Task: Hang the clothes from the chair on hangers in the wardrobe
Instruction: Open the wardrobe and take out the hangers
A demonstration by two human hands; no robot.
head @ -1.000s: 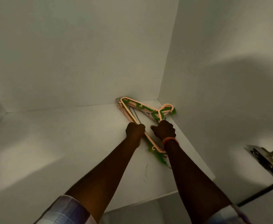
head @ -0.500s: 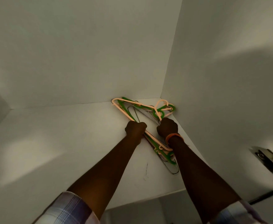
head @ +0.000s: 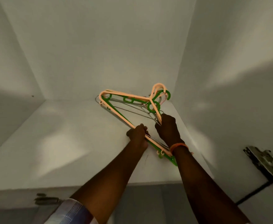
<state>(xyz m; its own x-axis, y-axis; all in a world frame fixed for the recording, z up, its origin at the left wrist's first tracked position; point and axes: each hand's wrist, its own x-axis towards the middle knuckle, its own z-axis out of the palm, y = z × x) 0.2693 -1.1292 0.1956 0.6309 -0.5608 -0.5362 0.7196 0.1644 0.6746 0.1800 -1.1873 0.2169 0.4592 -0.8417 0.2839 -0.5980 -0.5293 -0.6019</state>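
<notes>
A bundle of hangers (head: 124, 99), peach plastic, green plastic and thin metal wire, is tilted up off the white wardrobe shelf (head: 67, 143) near its back right corner. My left hand (head: 138, 135) is closed around the bundle's lower bar. My right hand (head: 167, 128), with an orange band at the wrist, grips the sloping arm just below the hooks (head: 161, 92). The hooks point toward the back corner. No clothes or chair are in view.
White wardrobe walls close in at the back (head: 100, 54), left and right (head: 229, 78). A metal door hinge (head: 260, 160) sits at the right edge, another hinge (head: 46, 199) below the shelf's front edge at lower left.
The hanger bundle has been lifted from lying flat on the shelf, its hook end now raised. Both hands have shifted their hold along it and pulled it slightly toward me.
</notes>
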